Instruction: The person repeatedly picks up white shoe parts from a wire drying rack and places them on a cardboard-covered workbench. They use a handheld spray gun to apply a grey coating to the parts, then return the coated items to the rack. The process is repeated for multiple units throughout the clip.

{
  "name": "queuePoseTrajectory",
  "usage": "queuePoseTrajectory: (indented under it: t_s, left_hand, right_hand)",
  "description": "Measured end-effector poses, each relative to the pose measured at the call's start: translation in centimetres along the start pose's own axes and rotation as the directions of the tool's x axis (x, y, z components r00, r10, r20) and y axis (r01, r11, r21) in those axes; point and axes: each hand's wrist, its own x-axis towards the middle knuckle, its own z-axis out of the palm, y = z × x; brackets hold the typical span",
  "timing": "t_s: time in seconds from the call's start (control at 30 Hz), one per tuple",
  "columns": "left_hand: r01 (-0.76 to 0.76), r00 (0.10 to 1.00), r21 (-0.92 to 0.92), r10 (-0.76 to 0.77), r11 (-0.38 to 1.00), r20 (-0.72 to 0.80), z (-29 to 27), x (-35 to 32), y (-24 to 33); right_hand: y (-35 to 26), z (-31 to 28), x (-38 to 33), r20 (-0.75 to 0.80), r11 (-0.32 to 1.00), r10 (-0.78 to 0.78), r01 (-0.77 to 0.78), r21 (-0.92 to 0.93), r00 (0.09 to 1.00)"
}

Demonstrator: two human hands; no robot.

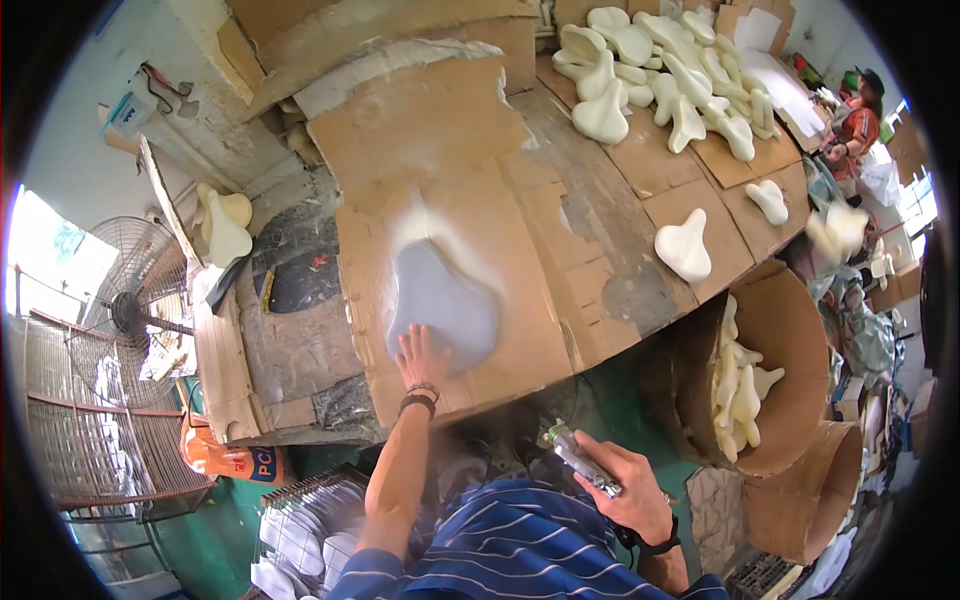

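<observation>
A grey, bicycle-saddle-shaped piece point(441, 305) lies on the cardboard-covered workbench, its narrow end pointing away from me. Pale spray residue marks the cardboard around that narrow end. My left hand point(421, 357) is over the wide near end of the grey piece, fingers spread; whether it presses on it or hovers I cannot tell. Off the bench's front edge, at my right side, my right hand point(637, 490) is wrapped around a metal spray gun point(583, 462). Some of the gun's grip is hidden by the fingers.
Cream foam saddle shapes point(690, 85) are heaped at the bench's far right, with a single one point(683, 246) nearer. More fill a round cardboard bin point(800, 330) at right. A large fan point(125, 312) stands left. Another person point(858, 130) is at the far right.
</observation>
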Motion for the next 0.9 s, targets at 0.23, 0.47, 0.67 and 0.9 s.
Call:
queuePoseTrajectory:
  t_s: [0.23, 0.47, 0.67, 0.9]
  left_hand:
    - [0.019, 0.999, -0.074, -0.015, 0.997, 0.048, -0.9, -0.3, 0.1]
    - [-0.096, 0.970, -0.424, -0.011, 0.901, -0.244, -1.2, -0.6, -3.1]
    - [-0.241, 0.933, -0.745, -0.064, 0.621, -0.355, -1.6, -9.1, -8.6]
    - [0.126, 0.922, -0.950, -0.386, 0.286, 0.007, 1.7, -20.8, -19.0]
  right_hand:
    - [-1.5, -0.4, -0.2, 0.004, 0.999, -0.030, 0.030, 0.012, 1.000]
    - [-5.3, 0.2, -0.6, -0.050, 0.995, -0.095, 0.095, -0.013, 0.994]
    - [-10.0, 1.3, -0.3, -0.127, 0.994, -0.098, 0.091, -0.060, 0.987]
    - [-11.8, 1.4, -2.0, 0.083, 0.986, -0.070, 0.082, -0.144, 0.994]
